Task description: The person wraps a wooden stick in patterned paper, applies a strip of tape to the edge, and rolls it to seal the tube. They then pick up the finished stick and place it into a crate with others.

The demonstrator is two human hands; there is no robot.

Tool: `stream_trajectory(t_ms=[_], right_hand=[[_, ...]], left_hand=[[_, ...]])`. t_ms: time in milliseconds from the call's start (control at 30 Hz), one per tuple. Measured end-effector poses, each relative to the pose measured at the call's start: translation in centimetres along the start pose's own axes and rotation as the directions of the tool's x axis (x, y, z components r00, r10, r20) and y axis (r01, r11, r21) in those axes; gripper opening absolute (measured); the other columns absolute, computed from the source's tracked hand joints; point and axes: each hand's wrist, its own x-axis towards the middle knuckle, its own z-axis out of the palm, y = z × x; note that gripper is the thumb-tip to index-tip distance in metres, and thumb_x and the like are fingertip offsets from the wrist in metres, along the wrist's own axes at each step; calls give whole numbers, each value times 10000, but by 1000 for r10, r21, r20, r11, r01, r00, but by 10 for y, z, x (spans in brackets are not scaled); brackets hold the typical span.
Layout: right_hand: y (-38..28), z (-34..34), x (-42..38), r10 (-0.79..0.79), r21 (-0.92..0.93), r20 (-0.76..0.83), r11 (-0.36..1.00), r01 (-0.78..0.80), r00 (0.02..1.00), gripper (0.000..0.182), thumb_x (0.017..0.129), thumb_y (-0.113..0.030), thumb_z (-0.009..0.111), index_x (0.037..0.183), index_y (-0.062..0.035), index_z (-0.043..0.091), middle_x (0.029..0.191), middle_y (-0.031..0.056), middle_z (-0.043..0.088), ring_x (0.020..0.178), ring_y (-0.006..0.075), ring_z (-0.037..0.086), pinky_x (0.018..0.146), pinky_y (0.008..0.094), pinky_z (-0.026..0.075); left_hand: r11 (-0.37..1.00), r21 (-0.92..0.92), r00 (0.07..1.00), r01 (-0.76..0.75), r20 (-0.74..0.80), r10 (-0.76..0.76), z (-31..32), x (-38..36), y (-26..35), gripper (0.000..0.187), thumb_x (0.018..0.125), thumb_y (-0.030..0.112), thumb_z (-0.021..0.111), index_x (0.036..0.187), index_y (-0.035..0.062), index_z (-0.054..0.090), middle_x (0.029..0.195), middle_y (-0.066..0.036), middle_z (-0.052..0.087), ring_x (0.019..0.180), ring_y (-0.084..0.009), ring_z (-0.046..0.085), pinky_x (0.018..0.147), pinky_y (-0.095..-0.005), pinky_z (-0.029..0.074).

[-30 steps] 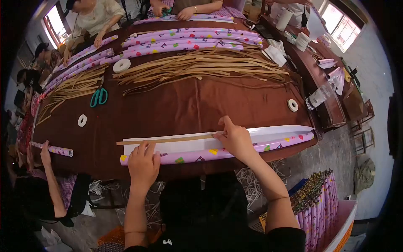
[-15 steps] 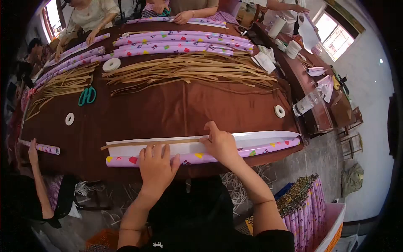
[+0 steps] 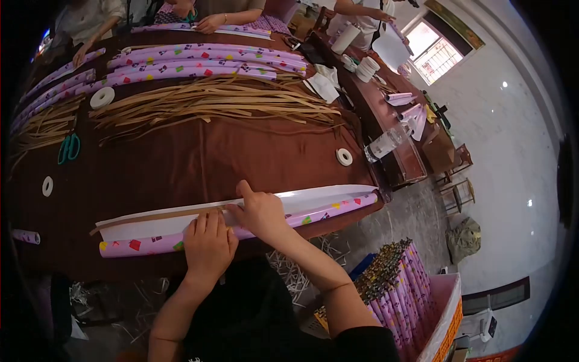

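A long purple patterned paper roll (image 3: 145, 245) lies along the near table edge, its white inner side (image 3: 301, 196) partly unrolled. On that white side rests a thin brown strip (image 3: 163, 213). My left hand (image 3: 209, 244) lies over the roll and the strip's middle, fingers extended close together. Just right of it, my right hand (image 3: 262, 212) is over the sheet, index finger raised and thumb near the strip; whether it pinches the strip is hidden.
Brown strips (image 3: 211, 102) and purple rolls (image 3: 205, 57) lie across the table. Around them are teal scissors (image 3: 69, 149), white tape rolls (image 3: 344, 157) and a plastic bottle (image 3: 386, 143). A crate (image 3: 443, 320) of finished rolls stands at lower right. Co-workers sit opposite.
The view has turned right, so the table appears shifted left. My left hand has come closer to my right hand. The co-worker's hand at the left is out of view.
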Motion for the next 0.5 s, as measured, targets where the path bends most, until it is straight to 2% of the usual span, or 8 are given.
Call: stream_trajectory(t_ms=[100, 167, 300, 367, 400, 500], right_hand=[[1, 0, 1, 11, 51, 24, 999, -12, 1000, 371, 792, -333, 757, 938, -94, 513, 572, 128, 613, 567, 349, 648, 512, 434, 504], [-1, -3, 2, 17, -4, 5, 1000, -17, 1000, 380, 789, -349, 761, 935, -99, 516, 580, 136, 618, 569, 354, 650, 520, 440, 509], [2, -8, 4, 41, 1, 48, 999, -41, 998, 395, 783, -366, 767, 944, -96, 527, 608, 149, 630, 603, 364, 658, 541, 443, 515], [11, -22, 5, -4, 35, 102, 999, 1, 995, 387, 772, -308, 780, 957, -72, 535, 669, 163, 652, 644, 367, 667, 584, 457, 530], [21, -32, 4, -29, 104, 103, 994, 18, 994, 361, 764, -299, 800, 949, -63, 600, 666, 165, 639, 634, 334, 659, 568, 395, 510], [50, -82, 0, 94, 309, 417, 921, -238, 904, 219, 832, -179, 759, 923, -13, 649, 612, 58, 589, 558, 140, 547, 535, 301, 441]], left_hand=[[1000, 27, 1000, -6, -12, 6, 0, 0, -2, 405, 814, 225, 600, 1078, -79, 641, 1135, -158, 615, 1048, -301, 566, 884, -415, 471], [999, 49, 1000, -15, -23, 16, 2, -1, -3, 415, 819, 233, 596, 1086, -81, 639, 1136, -156, 614, 1051, -300, 563, 900, -415, 468], [1000, 23, 1000, -13, -17, 14, 3, -1, -4, 430, 829, 249, 587, 1099, -82, 639, 1138, -154, 616, 1058, -299, 561, 929, -411, 464], [1000, 23, 1000, -15, -15, 15, 3, -2, -4, 429, 832, 250, 586, 1100, -80, 640, 1138, -154, 618, 1060, -301, 562, 929, -409, 466], [999, 31, 1000, -21, -18, 21, 3, -2, -4, 429, 836, 255, 585, 1100, -78, 642, 1140, -153, 619, 1060, -299, 564, 927, -408, 468], [998, 57, 999, -29, -26, 30, 3, -2, -5, 431, 843, 267, 585, 1100, -74, 645, 1146, -149, 621, 1059, -294, 568, 919, -407, 472]])
